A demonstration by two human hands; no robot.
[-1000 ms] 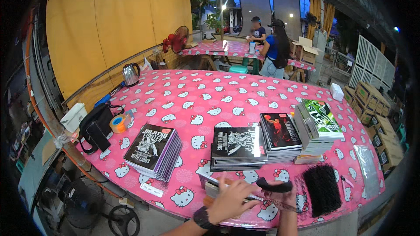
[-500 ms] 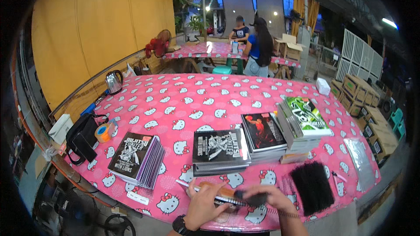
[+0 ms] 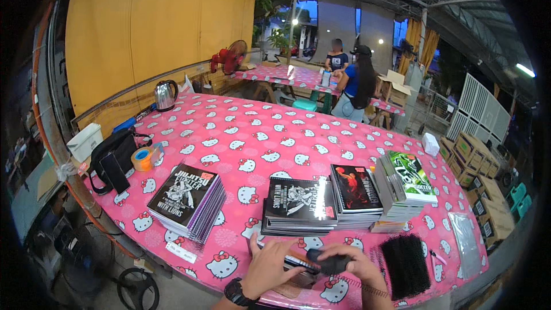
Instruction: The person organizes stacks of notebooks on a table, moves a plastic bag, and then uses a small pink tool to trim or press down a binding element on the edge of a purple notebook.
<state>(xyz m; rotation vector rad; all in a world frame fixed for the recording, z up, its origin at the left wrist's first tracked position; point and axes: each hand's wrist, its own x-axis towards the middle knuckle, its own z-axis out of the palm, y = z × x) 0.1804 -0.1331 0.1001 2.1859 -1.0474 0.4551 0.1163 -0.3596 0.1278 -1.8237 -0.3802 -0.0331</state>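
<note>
Near the table's front edge, my left hand [image 3: 274,265] grips a notebook [image 3: 294,263], its fingers over the top and mostly covering it. Its edge is turned toward my right hand [image 3: 357,263], which is closed around a dark rounded object [image 3: 330,264] held against the notebook's right end; its exact kind does not show. A thin dark spiral binding coil [image 3: 360,288] runs from beside the notebook, under my right hand, to the wrist. To the right lies a bundle of black spiral coils [image 3: 405,267], with pink-handled pliers [image 3: 438,257] beside it.
Beyond my hands stand stacks of black notebooks [image 3: 299,201], red-figured notebooks [image 3: 357,189] and green-covered notebooks [image 3: 410,178]. Another notebook stack [image 3: 186,198] is at left, near tape rolls [image 3: 143,158] and a black bag [image 3: 115,161]. Clear plastic sheets [image 3: 466,244] lie right. Two people work behind.
The view has tilted, so the scene sits slightly rotated and shifted right. My right hand and the dark rounded object, blurred before, now show more sharply at the notebook. Both hands keep their holds.
</note>
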